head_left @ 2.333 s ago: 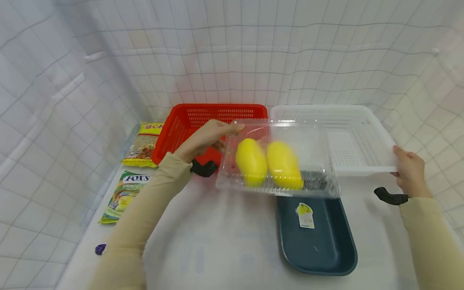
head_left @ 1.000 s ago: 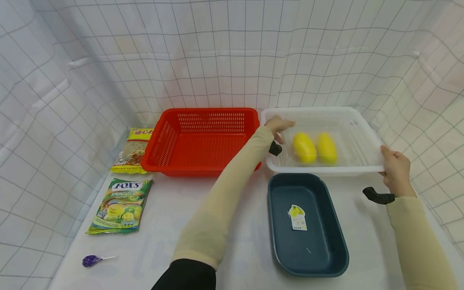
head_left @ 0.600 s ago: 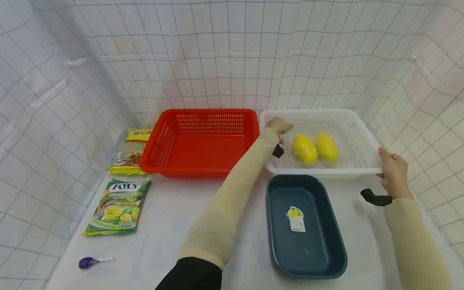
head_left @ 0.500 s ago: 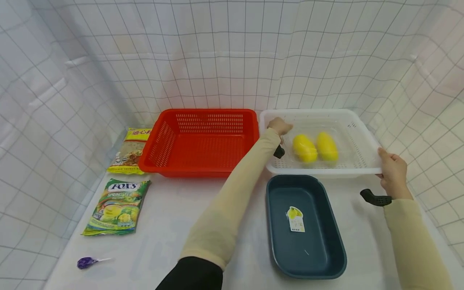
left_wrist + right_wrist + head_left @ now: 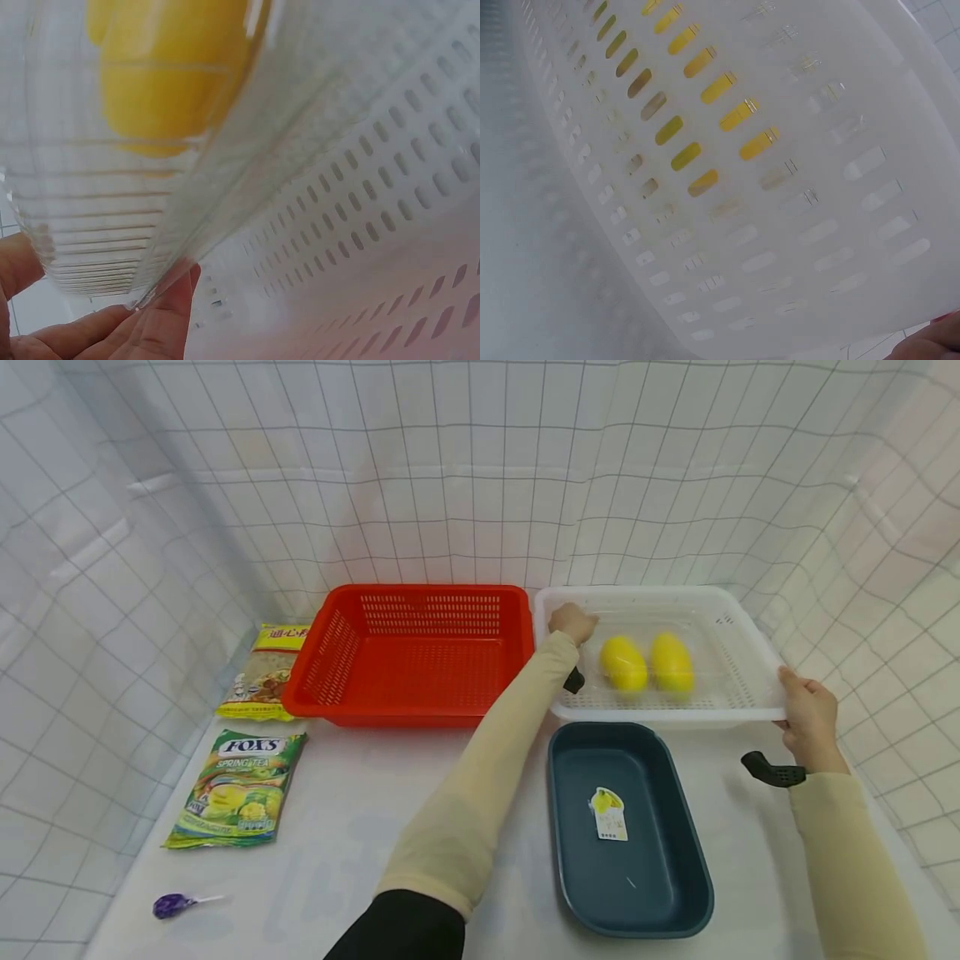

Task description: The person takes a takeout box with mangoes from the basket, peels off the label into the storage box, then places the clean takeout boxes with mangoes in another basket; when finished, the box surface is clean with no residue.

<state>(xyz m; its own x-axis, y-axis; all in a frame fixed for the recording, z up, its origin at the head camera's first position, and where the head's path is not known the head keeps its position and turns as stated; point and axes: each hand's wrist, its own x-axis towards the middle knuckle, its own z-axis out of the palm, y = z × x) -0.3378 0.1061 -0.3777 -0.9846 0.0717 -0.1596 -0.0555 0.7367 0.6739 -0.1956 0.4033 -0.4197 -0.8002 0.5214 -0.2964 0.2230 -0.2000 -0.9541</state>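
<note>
In the head view my left hand [image 5: 573, 622] reaches into the left end of a white plastic basket [image 5: 757, 647]. There it pinches the edge of a clear plastic clamshell box [image 5: 97, 217], thumb and fingers on either side, as the left wrist view shows. Two yellow oval fruits [image 5: 624, 664] lie inside the box, seen through its lid. With its thumb over the rim, my right hand [image 5: 812, 714] grips the basket's front right corner. Through the basket's slots, the yellow fruit [image 5: 720, 88] shows in the right wrist view; only a bit of that hand appears there.
A red slotted basket [image 5: 435, 685] stands left of the white one. In front is a dark blue tray [image 5: 660, 860] with a small label [image 5: 609, 814]. A noodle bag [image 5: 262, 677], a green candy bag [image 5: 240, 789] and a purple lollipop [image 5: 172, 906] lie at the left.
The clear box moved right from over the baskets' inner edges and down into the white basket, with my left hand on it. My right hand stays at the basket's corner.
</note>
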